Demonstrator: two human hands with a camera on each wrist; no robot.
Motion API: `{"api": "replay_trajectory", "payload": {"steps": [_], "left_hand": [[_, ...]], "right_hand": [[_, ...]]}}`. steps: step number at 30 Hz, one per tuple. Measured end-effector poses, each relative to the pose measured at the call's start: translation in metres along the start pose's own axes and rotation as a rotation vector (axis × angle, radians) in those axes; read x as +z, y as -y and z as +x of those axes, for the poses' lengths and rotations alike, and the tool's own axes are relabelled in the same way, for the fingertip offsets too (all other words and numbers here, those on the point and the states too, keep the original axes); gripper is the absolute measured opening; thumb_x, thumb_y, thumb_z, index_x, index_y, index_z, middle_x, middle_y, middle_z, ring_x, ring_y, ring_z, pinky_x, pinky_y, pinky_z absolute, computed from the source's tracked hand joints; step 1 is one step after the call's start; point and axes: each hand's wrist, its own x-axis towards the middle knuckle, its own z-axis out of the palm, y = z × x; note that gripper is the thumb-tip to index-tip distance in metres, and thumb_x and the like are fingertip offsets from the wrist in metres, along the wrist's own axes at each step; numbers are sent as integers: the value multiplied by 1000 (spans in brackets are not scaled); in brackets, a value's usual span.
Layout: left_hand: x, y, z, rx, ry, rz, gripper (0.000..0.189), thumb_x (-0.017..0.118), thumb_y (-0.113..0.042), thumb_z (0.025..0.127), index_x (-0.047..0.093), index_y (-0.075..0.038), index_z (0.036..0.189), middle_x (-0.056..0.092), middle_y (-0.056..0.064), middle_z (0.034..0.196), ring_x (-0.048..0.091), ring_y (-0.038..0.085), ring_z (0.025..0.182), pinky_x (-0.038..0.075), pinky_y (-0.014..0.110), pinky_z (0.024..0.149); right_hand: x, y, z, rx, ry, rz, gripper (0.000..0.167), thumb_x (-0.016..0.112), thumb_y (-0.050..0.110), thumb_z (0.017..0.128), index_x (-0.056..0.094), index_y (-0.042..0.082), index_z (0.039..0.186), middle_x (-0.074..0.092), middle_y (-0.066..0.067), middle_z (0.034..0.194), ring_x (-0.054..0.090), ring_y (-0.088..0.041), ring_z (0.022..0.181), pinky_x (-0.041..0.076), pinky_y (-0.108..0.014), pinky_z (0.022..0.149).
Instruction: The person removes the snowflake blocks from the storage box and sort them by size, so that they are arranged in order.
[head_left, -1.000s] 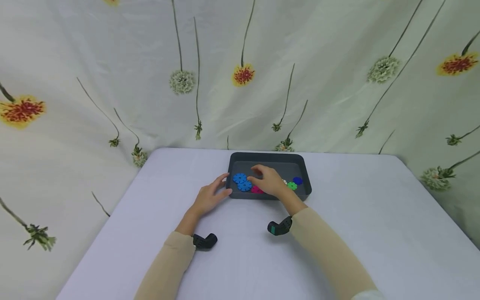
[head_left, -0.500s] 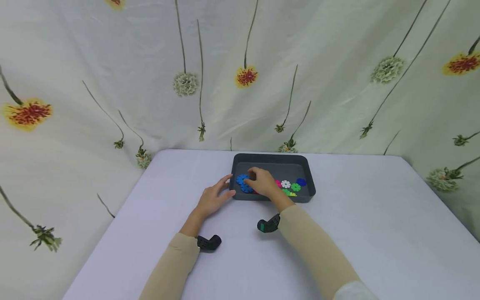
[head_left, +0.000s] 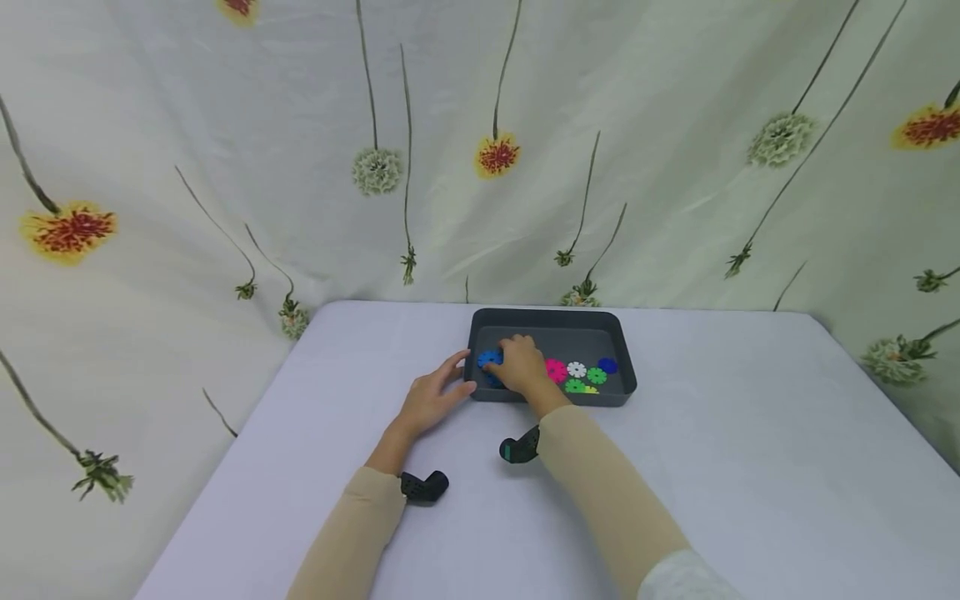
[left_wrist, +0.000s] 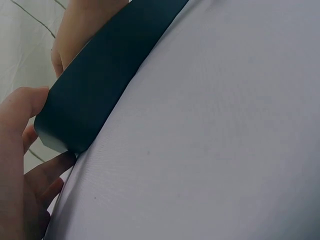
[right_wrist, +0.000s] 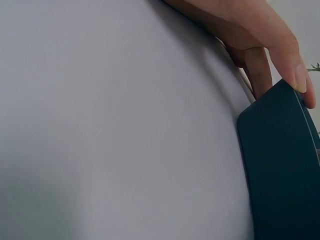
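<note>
A dark grey rectangular tray (head_left: 577, 340) stands toward the back of the table. My left hand (head_left: 431, 398) touches its left end, thumb and fingers spread at the corner; the left wrist view shows the thumb at the rim and other fingers lower, by the base. Inside the tray, my right hand (head_left: 522, 367) reaches down over light blue notched discs (head_left: 489, 358) in the left part, its thumb at one of them. The fingertips are hidden, so a grip cannot be seen. Right of that hand lie a pink notched disc (head_left: 556, 370), a white one (head_left: 576, 369) and green ones (head_left: 596, 376).
A dark blue disc (head_left: 608, 365) and a yellow piece (head_left: 592, 390) lie at the tray's right end. White cloth (head_left: 735, 433) covers the table. Behind it hangs a curtain (head_left: 420, 100) with printed flowers. A small black camera sits on each wrist.
My right hand has moved left and down onto the light blue discs, uncovering the pink, white and green pieces. My left hand has stayed at the tray's left end. The head view has shifted slightly.
</note>
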Motion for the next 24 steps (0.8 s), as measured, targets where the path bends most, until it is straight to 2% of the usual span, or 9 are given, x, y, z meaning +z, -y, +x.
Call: {"api": "replay_trajectory", "payload": {"steps": [9,15,24], "left_hand": [[-3,-2,-1,-20,14,14,60,55,-45,96,38,-25,150,59,8,134,43,34,134,22,63,108],[-4,-1,-1,-12,7,13,61,56,-45,96,39,-24,150,60,8,133,43,35,134,23,63,108],[-1,1,-2,-16,12,8,61,55,-47,96,38,-25,151,59,8,135,43,34,134,22,63,109]], "right_hand": [[1,2,-1,23,13,-10,53,68,40,91,62,4,129,55,-16,128,47,-31,117,44,-51,95],[2,3,2,51,25,-3,55,68,42,90,61,5,131,53,-16,130,45,-31,121,41,-51,97],[-2,3,4,149,26,183,45,76,32,84,67,0,115,56,-18,120,45,-34,115,40,-50,96]]}}
